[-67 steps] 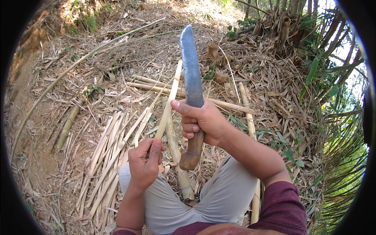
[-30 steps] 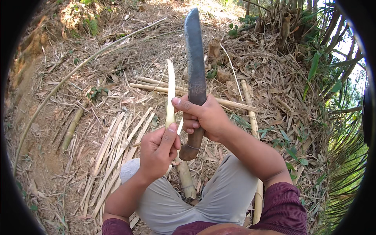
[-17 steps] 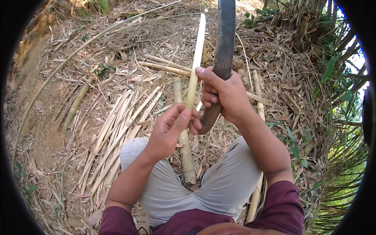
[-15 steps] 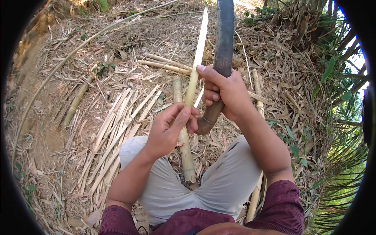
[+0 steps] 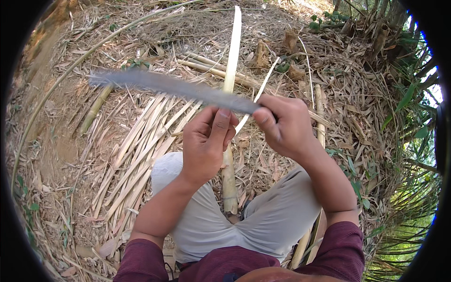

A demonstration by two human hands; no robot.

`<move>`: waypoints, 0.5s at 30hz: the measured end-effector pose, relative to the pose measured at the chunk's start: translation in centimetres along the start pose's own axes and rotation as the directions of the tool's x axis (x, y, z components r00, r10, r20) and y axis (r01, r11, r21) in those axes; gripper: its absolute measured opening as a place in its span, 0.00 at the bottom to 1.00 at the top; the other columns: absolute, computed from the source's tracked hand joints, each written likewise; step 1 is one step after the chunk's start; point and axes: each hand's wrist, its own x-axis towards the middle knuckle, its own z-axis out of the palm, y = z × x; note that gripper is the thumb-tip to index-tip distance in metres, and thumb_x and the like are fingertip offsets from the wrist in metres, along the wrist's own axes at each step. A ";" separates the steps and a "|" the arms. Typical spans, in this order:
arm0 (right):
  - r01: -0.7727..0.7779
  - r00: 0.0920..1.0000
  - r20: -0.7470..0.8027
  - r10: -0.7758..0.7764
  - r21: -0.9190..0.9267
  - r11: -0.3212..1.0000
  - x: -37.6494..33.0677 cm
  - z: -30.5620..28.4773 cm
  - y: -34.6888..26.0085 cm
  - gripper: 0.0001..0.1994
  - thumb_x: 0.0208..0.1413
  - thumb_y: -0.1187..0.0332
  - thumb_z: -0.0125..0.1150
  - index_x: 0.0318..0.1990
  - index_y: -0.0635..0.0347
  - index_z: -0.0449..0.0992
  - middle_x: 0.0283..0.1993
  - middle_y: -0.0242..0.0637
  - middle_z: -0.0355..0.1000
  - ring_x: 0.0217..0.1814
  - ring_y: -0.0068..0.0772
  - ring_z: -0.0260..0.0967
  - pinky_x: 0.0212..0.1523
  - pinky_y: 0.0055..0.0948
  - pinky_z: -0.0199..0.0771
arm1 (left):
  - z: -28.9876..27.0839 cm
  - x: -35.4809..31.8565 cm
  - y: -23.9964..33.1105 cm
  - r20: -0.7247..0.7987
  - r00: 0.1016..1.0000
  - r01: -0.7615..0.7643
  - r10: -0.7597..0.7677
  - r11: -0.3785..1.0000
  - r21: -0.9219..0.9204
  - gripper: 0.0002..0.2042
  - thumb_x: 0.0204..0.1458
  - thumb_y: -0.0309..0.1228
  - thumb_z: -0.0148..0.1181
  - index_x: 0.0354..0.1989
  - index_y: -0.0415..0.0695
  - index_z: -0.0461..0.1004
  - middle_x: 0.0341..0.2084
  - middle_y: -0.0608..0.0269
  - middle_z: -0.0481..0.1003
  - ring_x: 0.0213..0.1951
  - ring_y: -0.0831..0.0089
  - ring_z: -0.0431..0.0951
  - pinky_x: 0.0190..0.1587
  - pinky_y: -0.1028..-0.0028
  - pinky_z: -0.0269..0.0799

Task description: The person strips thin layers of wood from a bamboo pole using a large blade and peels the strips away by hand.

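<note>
Between thumb and fingers, my left hand (image 5: pixel 206 143) pinches the lower end of a pale bamboo strip (image 5: pixel 233 51), which stands out away from me and narrows to a tip. My right hand (image 5: pixel 287 126) is closed around the handle of a long dark machete (image 5: pixel 162 88). Its blade, smeared by motion, lies crosswise over the strip just above my left fingers and points left. Whether the edge touches the strip, I cannot tell. Below my left hand, a bamboo pole (image 5: pixel 229 181) lies on the ground between my knees.
Many split bamboo strips (image 5: pixel 136 155) lie in a loose pile to the left. Cut bamboo lengths (image 5: pixel 206 69) rest farther off, and a short pole (image 5: pixel 96 109) lies at far left. Dry leaves cover the ground; stumps (image 5: pixel 290 41) and green plants stand at the right.
The machete has swung from pointing away from me to lying leftward across the strip. My right thumb has left the strip. My left hand keeps its pinch, slightly higher in view.
</note>
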 end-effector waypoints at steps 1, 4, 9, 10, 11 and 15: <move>0.066 0.998 0.007 -0.066 -0.085 0.994 -0.1 0.2 -0.6 0.30 0.53 0.36 0.57 0.22 0.57 0.72 0.14 0.38 0.67 0.16 0.38 0.69 0.17 0.35 0.65 | 0.1 -0.3 -0.1 -0.065 0.998 0.012 -0.012 1.000 0.001 0.08 0.64 0.32 0.53 0.38 0.39 0.73 0.21 0.73 0.69 0.21 0.88 0.63 0.23 0.84 0.57; 0.197 0.980 0.030 -0.197 -0.280 0.940 -0.1 0.8 -2.0 0.31 0.46 0.32 0.61 0.20 0.55 0.71 0.14 0.34 0.67 0.14 0.36 0.68 0.15 0.33 0.65 | 0.9 -0.9 -0.2 -0.210 0.978 0.003 0.012 0.998 0.070 0.07 0.64 0.31 0.53 0.38 0.40 0.71 0.18 0.74 0.65 0.19 0.88 0.59 0.21 0.83 0.53; 0.199 0.977 -0.029 -0.212 -0.239 0.951 0.2 1.3 -1.0 0.33 0.47 0.30 0.58 0.18 0.55 0.69 0.12 0.33 0.65 0.12 0.35 0.66 0.14 0.31 0.64 | -1.4 -1.7 -0.7 0.112 0.990 -0.096 0.088 0.993 0.068 0.05 0.62 0.23 0.51 0.39 0.37 0.74 0.26 0.70 0.73 0.28 0.88 0.70 0.30 0.81 0.66; 0.209 0.974 -0.032 -0.225 -0.263 0.942 0.2 1.4 -1.0 0.33 0.47 0.29 0.57 0.18 0.55 0.69 0.12 0.33 0.65 0.12 0.34 0.67 0.14 0.31 0.64 | -1.1 -1.7 -0.7 0.089 0.991 -0.101 0.095 0.993 0.067 0.05 0.62 0.22 0.51 0.42 0.36 0.73 0.29 0.67 0.73 0.31 0.85 0.72 0.33 0.80 0.68; 0.218 0.971 -0.036 -0.238 -0.286 0.933 0.2 1.4 -1.0 0.33 0.47 0.29 0.57 0.18 0.55 0.69 0.12 0.33 0.65 0.12 0.34 0.67 0.14 0.31 0.64 | -0.8 -1.8 -0.6 0.070 0.992 -0.106 0.101 0.993 0.059 0.05 0.62 0.21 0.50 0.43 0.36 0.72 0.30 0.67 0.74 0.32 0.85 0.72 0.34 0.79 0.68; 0.297 0.941 -0.061 -0.334 -0.327 0.897 0.4 1.5 -0.4 0.34 0.46 0.27 0.54 0.18 0.54 0.67 0.13 0.31 0.64 0.13 0.32 0.67 0.15 0.30 0.64 | -0.3 -2.5 -0.7 0.015 0.993 -0.121 0.120 0.989 0.082 0.08 0.61 0.20 0.50 0.47 0.36 0.70 0.36 0.64 0.73 0.36 0.83 0.72 0.37 0.79 0.69</move>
